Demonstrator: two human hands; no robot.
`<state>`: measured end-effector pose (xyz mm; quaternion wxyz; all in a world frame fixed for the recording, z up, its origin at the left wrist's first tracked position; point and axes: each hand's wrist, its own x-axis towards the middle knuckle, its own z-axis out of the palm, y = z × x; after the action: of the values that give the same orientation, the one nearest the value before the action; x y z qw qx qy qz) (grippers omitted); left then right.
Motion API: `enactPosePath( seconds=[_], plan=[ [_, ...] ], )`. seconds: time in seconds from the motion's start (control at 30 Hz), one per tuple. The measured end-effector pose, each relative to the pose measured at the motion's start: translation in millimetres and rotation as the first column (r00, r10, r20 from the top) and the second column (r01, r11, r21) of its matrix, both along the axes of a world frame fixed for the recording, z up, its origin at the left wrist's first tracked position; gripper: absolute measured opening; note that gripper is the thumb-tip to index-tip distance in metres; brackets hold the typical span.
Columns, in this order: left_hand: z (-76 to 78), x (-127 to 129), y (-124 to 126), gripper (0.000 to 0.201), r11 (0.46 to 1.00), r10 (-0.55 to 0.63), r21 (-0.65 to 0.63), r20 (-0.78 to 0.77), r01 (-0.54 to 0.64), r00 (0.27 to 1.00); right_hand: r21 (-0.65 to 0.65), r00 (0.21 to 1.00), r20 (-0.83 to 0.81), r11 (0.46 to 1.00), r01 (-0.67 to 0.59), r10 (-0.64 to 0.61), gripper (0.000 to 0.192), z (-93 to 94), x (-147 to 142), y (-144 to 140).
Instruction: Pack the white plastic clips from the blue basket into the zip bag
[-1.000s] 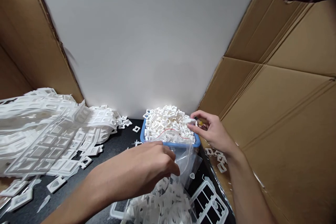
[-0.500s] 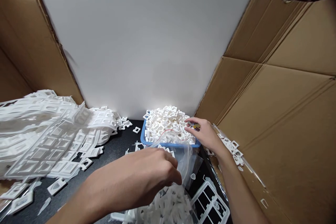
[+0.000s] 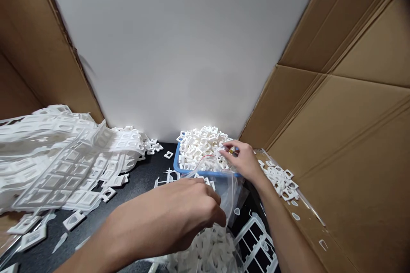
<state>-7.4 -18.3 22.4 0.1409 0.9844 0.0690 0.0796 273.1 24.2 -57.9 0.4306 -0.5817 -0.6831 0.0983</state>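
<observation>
My left hand (image 3: 192,213), fingers curled, grips the clear plastic zip bag (image 3: 229,196) by its mouth; its fingertips are hidden. The bag's red-lined edge overlaps the front of a blue basket (image 3: 176,165). White frame-shaped plastic pieces (image 3: 201,145) are heaped in the basket, and more white pieces (image 3: 209,249) lie in the bag's lower part. My right hand (image 3: 245,160) is at the heap's right side, thumb and fingers pinched around what looks like a small white piece (image 3: 221,149). Something small and yellow shows between those fingers, too small to name.
White moulded sheets (image 3: 64,166) are piled at the left, with loose pieces beside them. An empty white sprue frame (image 3: 256,243) lies below my right arm. Small pieces (image 3: 282,183) are scattered along the right cardboard panel (image 3: 352,136). A pale wall (image 3: 176,51) stands behind.
My right hand has moved slightly left over the heap, and its fingers have closed together. My left hand keeps its grip on the bag. The view has shifted a little.
</observation>
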Motion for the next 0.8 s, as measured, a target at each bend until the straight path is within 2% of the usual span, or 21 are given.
enactPosePath(
  seconds=[0.07,0.17,0.27,0.37,0.47,0.53,0.6,0.73,0.8],
  plan=[
    [0.0,-0.1,-0.5,0.03,1.0,0.004,0.0,-0.042,-0.004,0.999,-0.033,0.982,-0.181,0.998,-0.054,0.047,0.033,15.9,-2.0,-9.5],
    [1.0,0.5,-1.9,0.032,1.0,0.008,-0.024,-0.042,-0.009,0.999,-0.106,0.873,-0.463,0.968,-0.226,0.153,0.041,38.3,-11.6,-27.2],
    [1.9,0.5,-2.9,0.032,0.999,0.023,-0.041,-0.046,-0.025,0.999,-0.156,0.797,-0.554,0.911,-0.382,0.239,0.046,50.7,-23.4,-39.5],
    [2.0,-0.7,-3.2,0.034,0.999,0.031,-0.03,-0.04,-0.032,0.999,-0.19,0.75,-0.583,0.846,-0.498,0.311,0.045,52.9,-30.1,-42.6],
    [1.1,-2.0,-2.9,0.034,0.999,0.036,-0.007,-0.025,-0.036,0.999,-0.209,0.725,-0.593,0.802,-0.559,0.351,0.037,52.9,-32.1,-42.3],
    [0.1,-2.4,-2.6,0.034,0.999,0.039,-0.001,-0.026,-0.039,0.999,-0.255,0.746,-0.555,0.778,-0.574,0.368,0.032,55.5,-32.8,-43.8],
    [-0.9,-2.4,-2.5,0.033,0.999,0.036,-0.012,-0.026,-0.036,0.999,-0.316,0.791,-0.451,0.755,-0.575,0.414,0.028,60.6,-34.0,-47.7],
    [-1.4,-2.5,-2.6,0.034,0.999,0.032,-0.012,-0.015,-0.032,0.999,-0.371,0.861,-0.171,0.778,-0.507,0.48,0.027,72.6,-34.8,-57.8],
    [-0.7,-2.6,-2.6,0.034,0.999,0.036,-0.008,-0.011,-0.036,0.999,-0.352,0.883,-0.164,0.81,-0.469,0.44,0.03,75.3,-30.5,-59.4]
  ],
)
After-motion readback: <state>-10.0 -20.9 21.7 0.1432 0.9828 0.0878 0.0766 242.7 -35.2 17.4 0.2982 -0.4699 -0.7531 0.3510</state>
